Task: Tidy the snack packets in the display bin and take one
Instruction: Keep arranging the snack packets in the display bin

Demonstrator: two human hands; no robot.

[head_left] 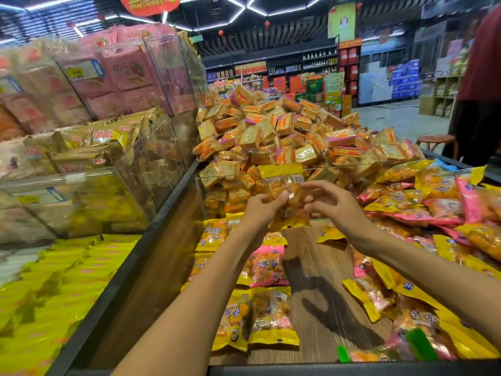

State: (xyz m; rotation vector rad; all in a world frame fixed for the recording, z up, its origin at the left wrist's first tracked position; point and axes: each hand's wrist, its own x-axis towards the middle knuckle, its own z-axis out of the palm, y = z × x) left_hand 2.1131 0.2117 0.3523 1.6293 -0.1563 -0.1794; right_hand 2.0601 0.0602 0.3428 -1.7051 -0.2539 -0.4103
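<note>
I hold one yellow snack packet upright above the display bin. My left hand grips its lower left side, thumb on the front. My right hand is at the packet's right edge with fingers loosely curled; whether it touches the packet is unclear. Below, a row of yellow and pink packets lies along the bin's left side on the bare wooden floor. A loose heap of the same packets fills the right side.
Behind a clear divider rises a tall pile of small orange and gold biscuit packs. Clear bins with pink and gold packets stand at left, yellow packets below them. A person in red stands far right near a stool.
</note>
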